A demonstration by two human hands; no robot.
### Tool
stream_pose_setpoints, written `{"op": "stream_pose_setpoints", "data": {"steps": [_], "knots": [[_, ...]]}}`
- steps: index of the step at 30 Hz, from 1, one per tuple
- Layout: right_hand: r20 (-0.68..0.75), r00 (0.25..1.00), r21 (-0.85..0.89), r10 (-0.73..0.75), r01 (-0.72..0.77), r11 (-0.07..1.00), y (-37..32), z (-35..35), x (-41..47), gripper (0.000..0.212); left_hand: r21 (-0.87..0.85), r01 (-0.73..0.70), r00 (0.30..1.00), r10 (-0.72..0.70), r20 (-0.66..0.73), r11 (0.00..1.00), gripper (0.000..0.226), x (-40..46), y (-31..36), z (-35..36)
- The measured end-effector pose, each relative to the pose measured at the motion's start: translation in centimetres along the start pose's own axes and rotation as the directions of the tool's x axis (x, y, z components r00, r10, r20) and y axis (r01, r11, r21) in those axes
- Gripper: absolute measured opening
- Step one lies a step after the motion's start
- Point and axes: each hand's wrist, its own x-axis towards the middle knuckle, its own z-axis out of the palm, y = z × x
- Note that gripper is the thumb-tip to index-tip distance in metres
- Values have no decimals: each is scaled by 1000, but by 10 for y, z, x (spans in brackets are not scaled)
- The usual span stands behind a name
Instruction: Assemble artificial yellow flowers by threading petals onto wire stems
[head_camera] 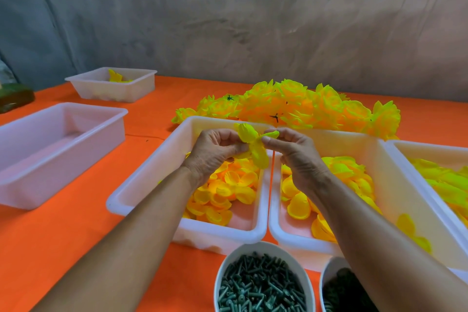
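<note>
Plain grey concrete wall at the back, and in front of it a table (76,248) covered in bright orange, so everything yellow really pops. The person is working right over the middle of it. Both hands are up above the two centre trays, close together with a small flower (253,144) between them. The left hand (215,152) has its fingers curled in and pinches the flower from the left side, while the right hand (293,152) pinches a petal tip at the flower's upper right with thumb and fingertip. Whether a wire stem is already through it is hard to say, nothing thin is clearly visible in the grip.

Progress looks decent. There's a good heap of finished flowers (304,106) piled along the far side of the table, some showing dark star-shaped backs. But there's plenty left: the tray (141,185) under the left hand holds a lot of loose petals (222,195), the next tray (387,180) to the right has more, and a third tray (430,149) at the far right edge is stocked with greener-yellow ones. Near the bottom sit a bowl (228,263) full of dark green plastic pieces (260,284) and a second bowl (326,276) mostly hidden by the right arm.

Off to the left there's a bigger tray (111,119) with nothing visible in it, and a small tray (96,86) further back with a few yellow bits. So probably mid-batch, with the flower in hand only partly built.
</note>
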Motion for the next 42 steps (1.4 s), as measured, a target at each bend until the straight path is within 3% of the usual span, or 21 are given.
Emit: {"op": "stream_pose_setpoints", "data": {"steps": [4, 7, 12, 16, 19, 23, 29, 37, 42], "knots": [[1, 999, -22, -34, 34, 999, 1, 0, -1, 31, -30, 27, 998, -25, 52, 999, 11, -2, 5, 2], [48, 998, -79, -42, 46, 996, 3, 4, -3, 26, -16, 118, 991, -117, 61, 993, 38, -1, 9, 2], [102, 990, -119, -99, 111, 987, 6, 4, -3, 22, 53, 85, 993, -88, 77, 995, 5, -3, 4, 3], [113, 986, -154, -125, 142, 978, 10, 6, -3, 22, 9, 10, 998, -11, 66, 1000, 13, -2, 3, 2], [113, 983, -213, -142, 163, 963, 12, 6, 0, 16, 7, -15, 1000, 15, -6, 1000, 18, 0, 2, 1], [151, 979, -212, -137, 167, 963, 14, 5, 1, 4, -46, -56, 978, 45, -204, 997, 16, 6, 1, -5], [135, 981, -237, -136, 166, 957, 9, 6, -1, 31, -109, -54, 981, 33, -192, 992, 10, 7, -2, -6], [104, 978, -220, -180, 199, 955, 10, 3, 0, 20, -64, -45, 985, 33, -168, 997, 13, 4, 1, -4], [48, 947, -303, -318, 317, 899, 8, 8, -2, 4, -28, 38, 986, -42, -163, 999, 13, 6, 1, -4]]}}
